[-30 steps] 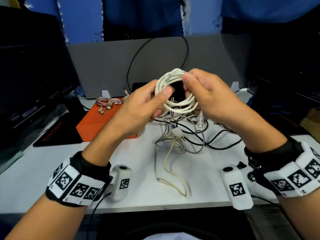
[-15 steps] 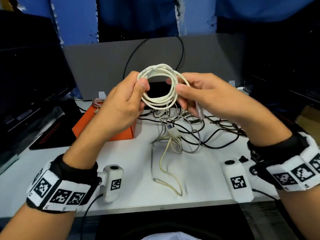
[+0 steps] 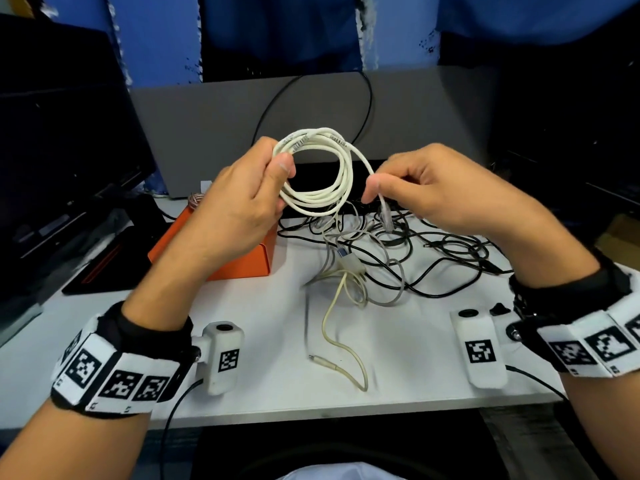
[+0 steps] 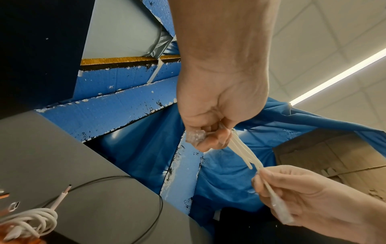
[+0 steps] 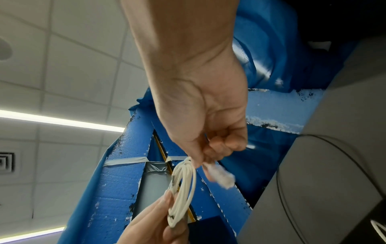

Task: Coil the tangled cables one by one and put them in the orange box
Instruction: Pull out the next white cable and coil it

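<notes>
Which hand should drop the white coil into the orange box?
Left. The left hand already grips the white coil and hovers right over the orange box. The right hand only pinches the loose connector end, farther from the box.

Right hand [image 5: 208, 125] at centre, fingers curled, pinching white cable [image 5: 183, 186] just behind clear plug [image 5: 221, 176]. Cable coil hangs toward 6 o'clock, gripped by left hand [image 5: 154, 226]. Black cable [image 5: 282, 189] loops at 4 o'clock.

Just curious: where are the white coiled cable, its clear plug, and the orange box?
white coiled cable [image 3: 313, 202]: head view, lower loops.
clear plug [image 3: 387, 216]: head view, its body.
orange box [image 3: 258, 261]: head view, front wall.
</notes>
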`<act>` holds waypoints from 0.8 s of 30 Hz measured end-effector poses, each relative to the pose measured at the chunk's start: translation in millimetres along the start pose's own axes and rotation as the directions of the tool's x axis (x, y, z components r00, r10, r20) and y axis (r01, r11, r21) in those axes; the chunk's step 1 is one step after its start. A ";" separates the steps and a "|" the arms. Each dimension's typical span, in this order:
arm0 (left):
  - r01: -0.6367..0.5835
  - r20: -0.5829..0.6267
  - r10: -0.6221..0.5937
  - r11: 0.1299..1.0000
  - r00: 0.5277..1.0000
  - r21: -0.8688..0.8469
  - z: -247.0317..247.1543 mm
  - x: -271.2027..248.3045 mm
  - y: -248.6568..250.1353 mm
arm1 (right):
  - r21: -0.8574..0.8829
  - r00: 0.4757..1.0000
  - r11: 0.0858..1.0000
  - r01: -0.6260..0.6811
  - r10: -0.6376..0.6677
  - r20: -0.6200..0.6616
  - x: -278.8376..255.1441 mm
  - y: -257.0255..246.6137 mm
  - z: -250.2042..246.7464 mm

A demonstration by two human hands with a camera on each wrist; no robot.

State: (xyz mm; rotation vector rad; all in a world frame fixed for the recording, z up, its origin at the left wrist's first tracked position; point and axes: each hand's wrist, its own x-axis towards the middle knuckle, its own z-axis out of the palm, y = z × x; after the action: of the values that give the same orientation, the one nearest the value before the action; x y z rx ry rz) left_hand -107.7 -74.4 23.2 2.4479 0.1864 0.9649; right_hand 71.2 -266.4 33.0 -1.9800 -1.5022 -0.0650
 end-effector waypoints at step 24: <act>-0.017 -0.024 0.016 0.999 1.000 -0.038 17.4 -5.7 14.9 | 0.958 0.980 0.212 -0.195 0.075 0.183 7.4 -26.4 52.3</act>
State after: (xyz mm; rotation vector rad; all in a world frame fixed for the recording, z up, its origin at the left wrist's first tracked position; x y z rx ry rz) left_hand -101.1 -95.9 16.3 2.4078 0.1551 0.9963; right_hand 33.3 -229.6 6.6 -0.9754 -0.9155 0.8951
